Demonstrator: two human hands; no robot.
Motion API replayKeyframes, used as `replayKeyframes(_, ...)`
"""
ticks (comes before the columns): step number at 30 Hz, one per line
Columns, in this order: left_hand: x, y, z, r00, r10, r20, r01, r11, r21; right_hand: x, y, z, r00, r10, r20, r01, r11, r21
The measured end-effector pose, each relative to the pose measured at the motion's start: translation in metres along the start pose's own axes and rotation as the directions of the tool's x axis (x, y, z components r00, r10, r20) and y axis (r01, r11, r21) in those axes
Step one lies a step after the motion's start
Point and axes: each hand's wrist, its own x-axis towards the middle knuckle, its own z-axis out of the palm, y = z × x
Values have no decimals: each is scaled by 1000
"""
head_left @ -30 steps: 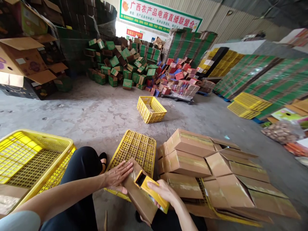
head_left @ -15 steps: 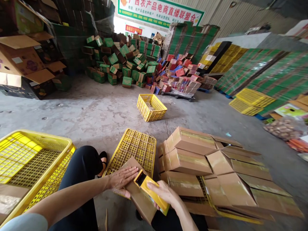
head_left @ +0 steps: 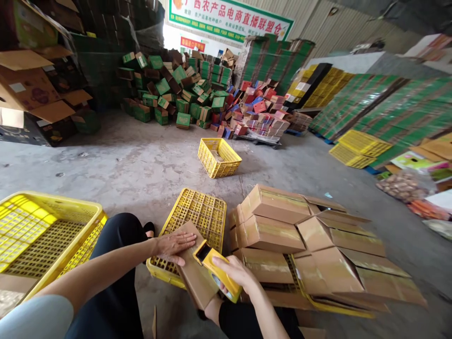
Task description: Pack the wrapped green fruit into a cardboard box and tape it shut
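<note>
My right hand is wrapped round a yellow tape dispenser, whose dark front end touches or hovers just over a brown cardboard box. Flat on the box's upper left part lies my left hand, fingers stretched out and holding nothing. The box slants across an upturned yellow plastic crate, its near end close to my knee. Whether tape sticks to the box under the dispenser I cannot tell.
Stacked cardboard boxes stand close on my right. A large yellow crate is at my left, and a smaller yellow basket sits on the floor ahead. Behind lie heaped green boxes and red boxes.
The view has shifted slightly. The tape dispenser has tilted a little and its near end sits farther from the box's lower end. My left hand stays flat on the box.
</note>
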Motion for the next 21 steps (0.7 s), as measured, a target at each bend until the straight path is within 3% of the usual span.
replayKeyframes(4,-3,-2,-6,999,-41,-12,42,999,21,7,-10,6,1000,-21,-22,21,1000,13)
replayKeyframes(12,10,29,17,992,-35,-121,36,999,0,12,7,-1,1000,-5,3,5,1000,-6)
replayKeyframes(21,12,19,14,995,-22,-96,18,999,-49,9,21,5,1000,-8,-6,8,1000,16)
